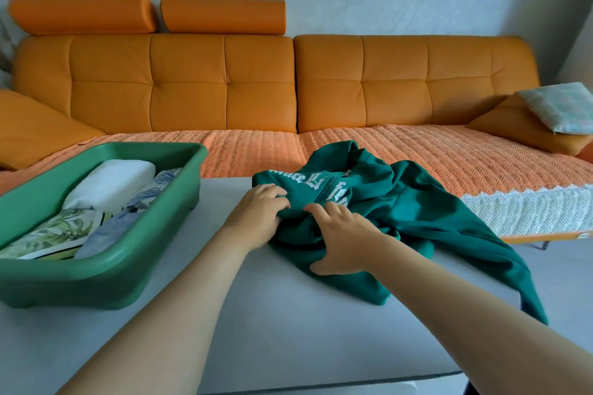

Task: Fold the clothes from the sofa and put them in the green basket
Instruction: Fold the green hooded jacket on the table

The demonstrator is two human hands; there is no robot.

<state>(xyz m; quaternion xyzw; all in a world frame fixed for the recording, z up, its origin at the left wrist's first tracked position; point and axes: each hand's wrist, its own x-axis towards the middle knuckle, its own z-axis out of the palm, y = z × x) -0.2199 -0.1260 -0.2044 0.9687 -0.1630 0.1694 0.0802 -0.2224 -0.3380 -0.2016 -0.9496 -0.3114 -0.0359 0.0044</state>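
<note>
A dark green zip hoodie (426, 212) with white lettering lies crumpled on the grey table (256, 324), its right part spilling over the far edge toward the sofa. My left hand (256, 216) grips the fabric at the hoodie's left edge, fingers curled into it. My right hand (345, 239) sits on the bunched lower front, fingers curled and thumb under a fold. The green basket (154, 234) stands at the table's left and holds several folded clothes, white, leaf-patterned and blue-grey.
The orange sofa (288, 80) runs across the back, its seat under a textured orange cover (417, 154) with a white lace edge. A pale patterned cushion (561, 107) rests at its right end on an orange wedge.
</note>
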